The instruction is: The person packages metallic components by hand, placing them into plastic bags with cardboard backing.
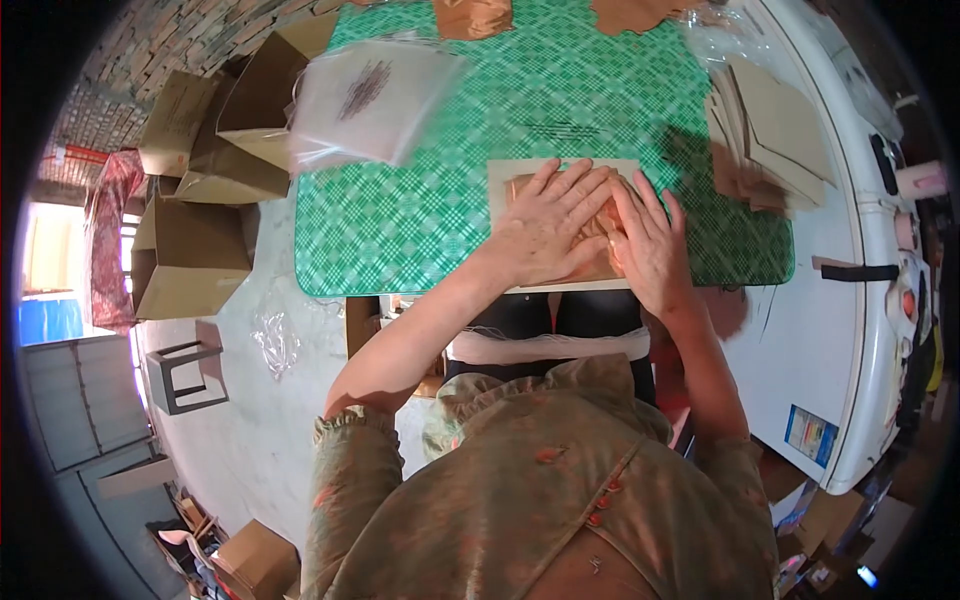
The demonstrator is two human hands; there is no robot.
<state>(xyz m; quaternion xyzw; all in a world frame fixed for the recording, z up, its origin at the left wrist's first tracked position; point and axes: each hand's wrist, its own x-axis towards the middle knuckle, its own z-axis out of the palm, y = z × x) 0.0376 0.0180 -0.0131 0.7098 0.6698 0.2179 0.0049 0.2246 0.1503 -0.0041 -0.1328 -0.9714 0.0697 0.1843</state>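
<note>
A beige cardboard sheet [497,176] lies at the front edge of the table, with a shiny copper-coloured folded fabric [600,268] on it. My left hand [555,222] rests flat on the fabric, fingers stretched out and pointing away from me. Beside it, my right hand [652,243] lies on the fabric's right side, its fingers extended and its fingertips close to those of the left. Both hands cover much of the fabric, so its exact shape is hidden.
A green checked cloth [390,230] covers the table. Clear plastic bags [375,100] are stacked at the back left, and cardboard sheets [785,125] at the right. More copper fabric [474,18] lies at the far edge. Open cardboard boxes [195,250] and a stool [185,375] stand left.
</note>
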